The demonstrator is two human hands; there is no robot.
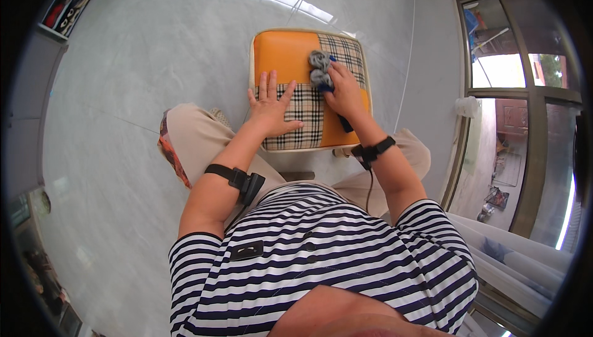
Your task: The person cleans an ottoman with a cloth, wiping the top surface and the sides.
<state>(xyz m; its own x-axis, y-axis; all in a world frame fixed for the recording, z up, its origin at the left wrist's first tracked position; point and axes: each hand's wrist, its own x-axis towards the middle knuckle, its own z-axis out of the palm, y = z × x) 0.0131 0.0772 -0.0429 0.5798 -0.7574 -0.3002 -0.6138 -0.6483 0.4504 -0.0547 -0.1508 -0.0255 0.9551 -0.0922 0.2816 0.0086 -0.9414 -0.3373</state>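
A square padded stool (285,54) with orange and plaid patches and pale piping stands before me. My left hand (273,110) lies with spread fingers on its lower-left plaid patch, holding nothing. Toward the right side of the seat, my right hand (343,89) grips a hair accessory with two grey fabric rosettes (319,69) and a dark blue part at its edge. A dark, flat object (345,124) lies partly hidden under my right wrist; its kind is unclear.
Grey glossy floor (139,49) surrounds the stool. Glass doors in metal frames (535,119) and a white curtain (505,249) stand at the right. A shelf with shoes (72,5) is at the upper left, above a grey cabinet (32,110). My knees flank the stool.
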